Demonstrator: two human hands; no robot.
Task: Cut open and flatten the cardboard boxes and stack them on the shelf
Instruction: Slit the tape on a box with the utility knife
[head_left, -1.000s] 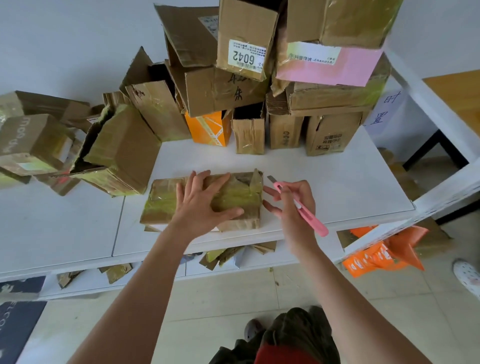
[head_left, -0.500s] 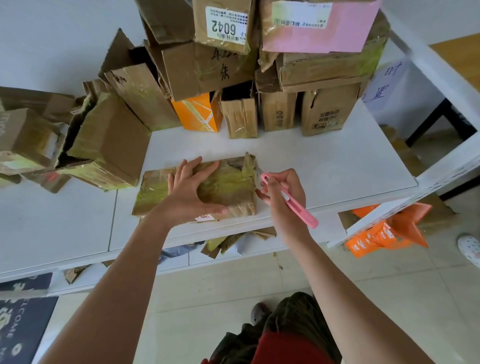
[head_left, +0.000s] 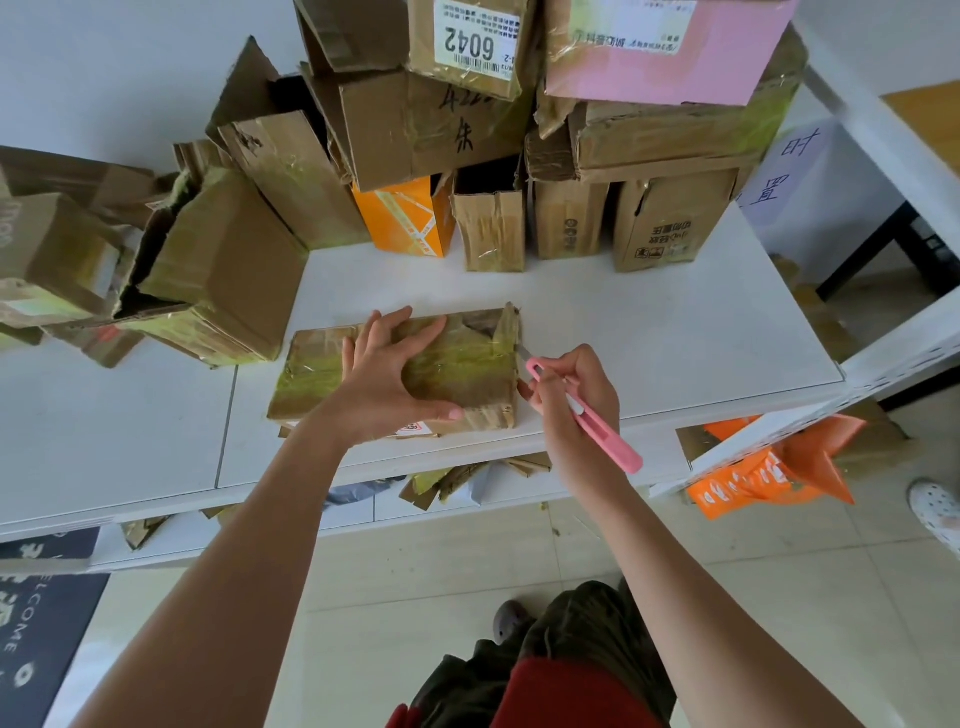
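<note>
- Two hands at work on one flat taped cardboard box (head_left: 457, 374), which lies near the front edge of the white shelf (head_left: 649, 338).
- Right hand (head_left: 576, 400) is curled round a pink utility knife (head_left: 587, 415); the blade tip meets the right end of the box, just below a torn, upstanding flap.
- Left hand (head_left: 384, 379) lies on top of the box, fingers spread straight toward the far edge, thumb along the near side. It presses down rather than grips.
- Box is wrapped in yellowish tape; a white label shows under its near edge.
- Step in hand, as I judge it: slitting the tape at the right end so the box can be opened and flattened.
- Next move calls for drawing the blade along the end seam, away from the left thumb, with the pressing hand steadying the box against sliding.
- Behind, well apart from the hands: a pile of uncut boxes, among them an orange carton (head_left: 405, 218), a box labelled 6042 (head_left: 472, 47) and a pink-faced box (head_left: 670, 57).
- Lower shelf holds cardboard scraps (head_left: 457, 478); whether these form the flattened stack I cannot tell.
</note>
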